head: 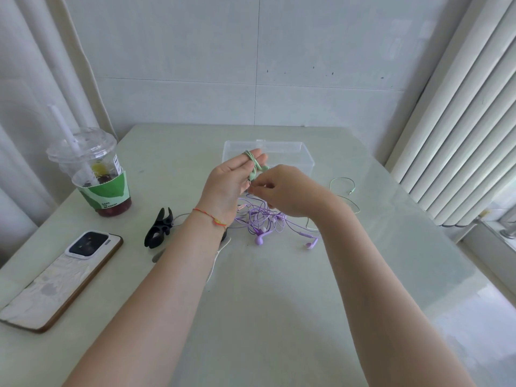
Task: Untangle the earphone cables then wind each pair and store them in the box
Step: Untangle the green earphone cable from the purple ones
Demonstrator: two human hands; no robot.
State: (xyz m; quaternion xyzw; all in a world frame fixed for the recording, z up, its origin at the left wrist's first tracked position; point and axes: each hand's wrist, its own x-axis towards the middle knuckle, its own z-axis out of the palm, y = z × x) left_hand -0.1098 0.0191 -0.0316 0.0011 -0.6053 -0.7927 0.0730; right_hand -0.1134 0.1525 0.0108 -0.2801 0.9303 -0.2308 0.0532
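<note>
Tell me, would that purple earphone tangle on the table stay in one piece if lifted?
Probably it lifts as one floppy clump: the purple earphones lie in crossed thin loops. The earbuds would likely dangle from loose ends. It looks light, and might snag the green cable trailing nearby.

Both forearms reach forward, hands meeting at centre.

The left hand (227, 182) is raised with its palm turned toward the right and its fingers (252, 156) straight and close together, pointing up and away; a thin red-orange string bracelet (209, 216) circles the left wrist. The right hand (284, 191) is held just beside it, back of the hand up, fingers curled inward with the fingertips pinched together close to the left palm. Both arms are bare.
</note>
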